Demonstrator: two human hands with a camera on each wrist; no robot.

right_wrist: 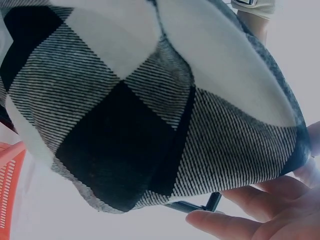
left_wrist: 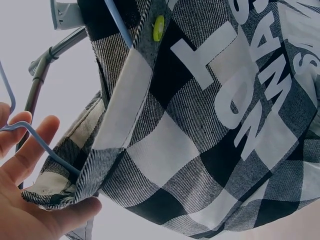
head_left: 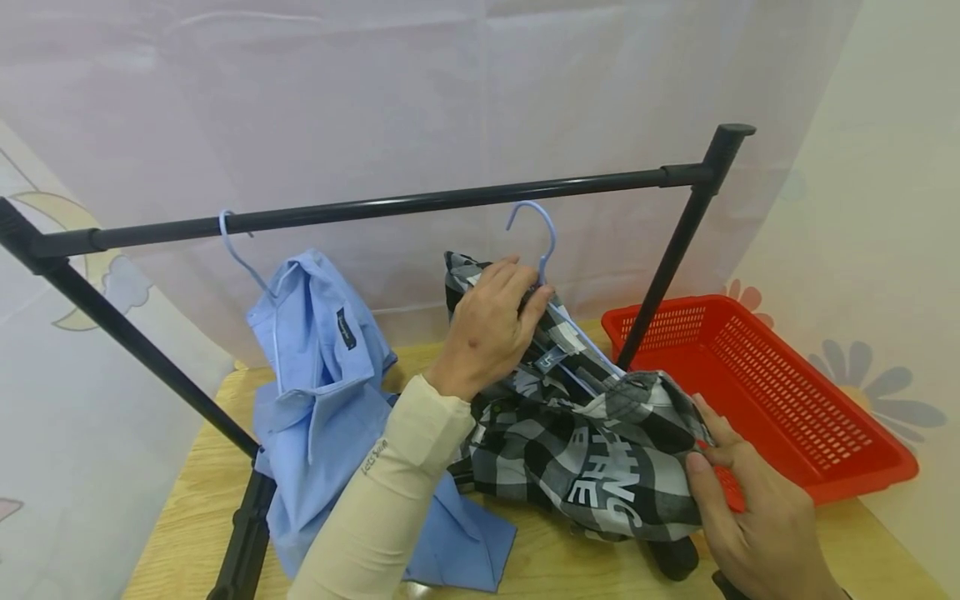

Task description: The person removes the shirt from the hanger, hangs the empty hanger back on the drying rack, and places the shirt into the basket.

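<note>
A black, grey and white checked shirt (head_left: 525,450) with white lettering hangs partly over a light blue clothes hanger (head_left: 553,242). My left hand (head_left: 491,329) grips the hanger at the base of its hook, by the shirt's collar. In the left wrist view, the hanger's wire runs between the fingers of my left hand (left_wrist: 30,175) and the thumb lies against the collar. My right hand (head_left: 761,508) pinches the shirt's shoulder edge at the right. In the right wrist view, the checked cloth (right_wrist: 120,140) hides part of that grip. The hook stands just below the rail, apart from it.
A black rack's rail (head_left: 420,202) crosses above the wooden table (head_left: 187,483). At the left, a blue shirt (head_left: 322,400) hangs from it on another hanger (head_left: 247,267), its lower part resting on the table. A red basket (head_left: 795,392) stands behind the right post.
</note>
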